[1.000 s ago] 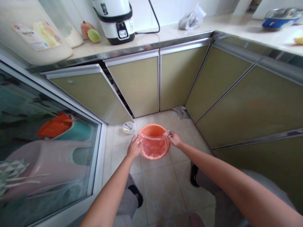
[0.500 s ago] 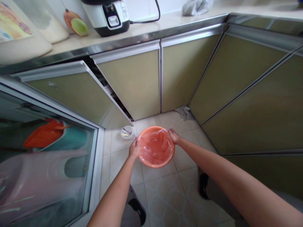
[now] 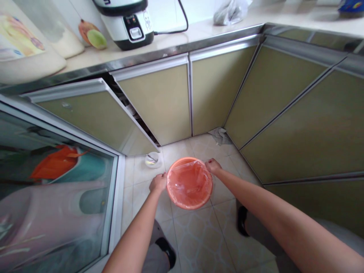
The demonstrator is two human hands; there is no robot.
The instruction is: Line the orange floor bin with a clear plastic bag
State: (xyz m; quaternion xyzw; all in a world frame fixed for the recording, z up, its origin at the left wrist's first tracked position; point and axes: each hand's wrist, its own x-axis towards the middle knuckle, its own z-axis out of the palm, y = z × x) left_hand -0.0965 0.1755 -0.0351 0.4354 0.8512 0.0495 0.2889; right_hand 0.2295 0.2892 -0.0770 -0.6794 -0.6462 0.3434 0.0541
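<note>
An orange plastic bin [image 3: 190,184] lined with a clear plastic bag [image 3: 188,179] stands on the tiled kitchen floor [image 3: 199,235], in the corner where two runs of olive-green cabinets meet. The person's left hand [image 3: 158,182] is curled at the bin's left rim, fingers closed on the edge of the bag; the right hand [image 3: 213,166] is clenched at the upper right rim, pinching the bag's edge there. The bag is spread over the bin's mouth and sags into it. Both bare forearms reach down from the lower edge of the view, and a black shoe [image 3: 167,253] shows beside the left arm, another [image 3: 242,224] under the right arm. Just left of the bin, near the left hand, a small clear cup [image 3: 152,159] sits on the floor below an open cabinet door [image 3: 93,113]. A grey rag [image 3: 218,134] lies crumpled in the corner at the cabinets' foot, behind the bin. On the counter above stand a white and black rice cooker [image 3: 126,21] with its cord [image 3: 182,19], a mango [image 3: 96,38] and a filled plastic bag [image 3: 230,11]. A glass sliding door [image 3: 57,182] fills the left side.
</note>
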